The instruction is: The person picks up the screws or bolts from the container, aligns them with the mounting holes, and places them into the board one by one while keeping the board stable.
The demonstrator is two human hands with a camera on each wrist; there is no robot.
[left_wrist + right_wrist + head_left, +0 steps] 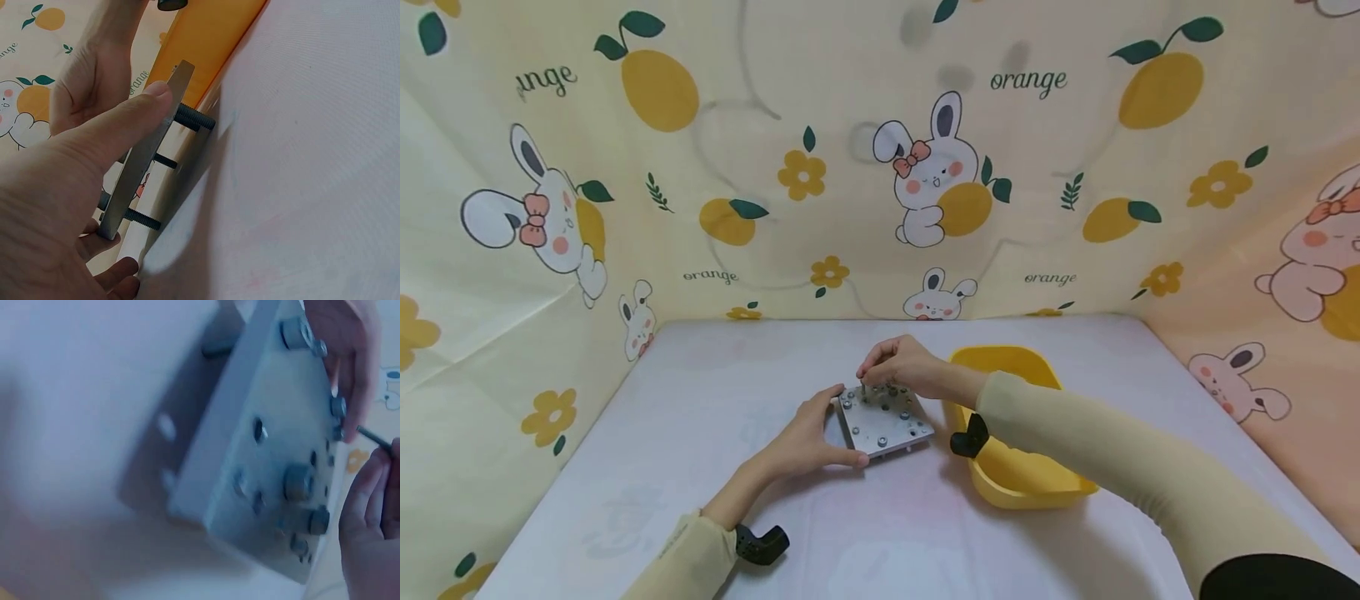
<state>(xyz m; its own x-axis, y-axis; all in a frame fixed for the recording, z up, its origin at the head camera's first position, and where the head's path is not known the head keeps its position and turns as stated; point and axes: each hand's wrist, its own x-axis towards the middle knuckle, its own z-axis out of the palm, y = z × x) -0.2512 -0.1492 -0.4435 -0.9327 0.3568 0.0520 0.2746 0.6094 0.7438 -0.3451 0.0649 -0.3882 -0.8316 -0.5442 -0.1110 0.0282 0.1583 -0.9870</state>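
Note:
My left hand (801, 437) grips a square metal plate (868, 427) by its left side, thumb on the near corner and fingers at the far one. Several socket-head screws (300, 481) sit in holes on its upper face. In the left wrist view, threaded screw shanks (144, 219) stick out underneath, and the plate is held above the table. My right hand (913, 367) pinches a thin screw (374, 437) over the plate's far left part; its upper end is hidden by the fingers. In the right wrist view, some holes (259, 430) show nothing in them.
A yellow plastic bin (1026, 496) stands right of the plate, under my right forearm. The table has a white cover (715, 375). A printed cloth (850, 83) with rabbits and oranges hangs at the back and both sides.

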